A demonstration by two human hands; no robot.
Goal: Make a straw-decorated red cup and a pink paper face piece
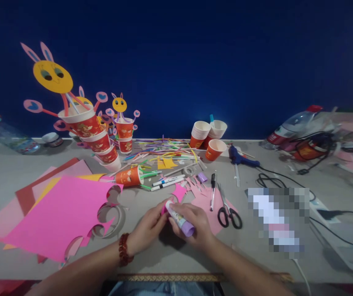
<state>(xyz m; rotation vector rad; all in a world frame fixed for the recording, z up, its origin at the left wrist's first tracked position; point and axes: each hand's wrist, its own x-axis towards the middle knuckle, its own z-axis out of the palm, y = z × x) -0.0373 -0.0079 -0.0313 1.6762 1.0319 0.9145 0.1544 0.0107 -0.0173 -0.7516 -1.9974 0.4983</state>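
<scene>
In the middle, close to the table's front edge, my right hand (194, 224) is closed around a glue stick (179, 218) with a purple base, its white end tilted up to the left. That end meets a small bright pink paper piece (164, 208), which my left hand (152, 226) pinches; my fingers cover most of it. Just beyond my hands lies a bright pink scrap (179, 192). To the right, light pink paper (203, 201) lies flat, with a black pen (212, 193) on it and black-handled scissors (229, 216) at its edge. A purple cap (202, 177) rests behind.
Coloured paper sheets (59, 209) and a tape roll (110, 222) lie left. Paper-cup figures (85, 127) stand behind them. Straws (164, 146), stacked cups (199, 133) and a blue glue gun (241, 158) are at the back. Cables (275, 179) and a blurred-out object (277, 220) lie right.
</scene>
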